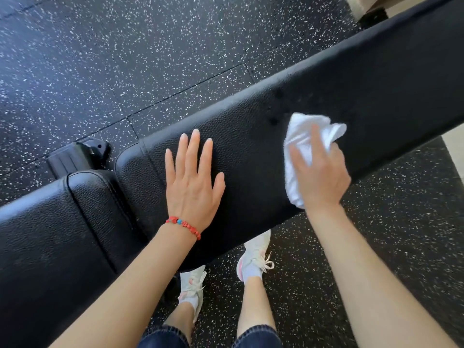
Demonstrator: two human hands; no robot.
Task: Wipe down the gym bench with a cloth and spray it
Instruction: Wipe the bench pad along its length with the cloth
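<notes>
The padded surface [376, 79] runs bare toward the far right beyond the cloth [301, 136], while to the left the flat left hand [193, 179] and the seam gap [110, 197] interrupt it.

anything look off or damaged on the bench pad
No damage shows. The only marks are a few dark wet-looking spots on the bench pad just left of the white cloth, probably spray.
</notes>
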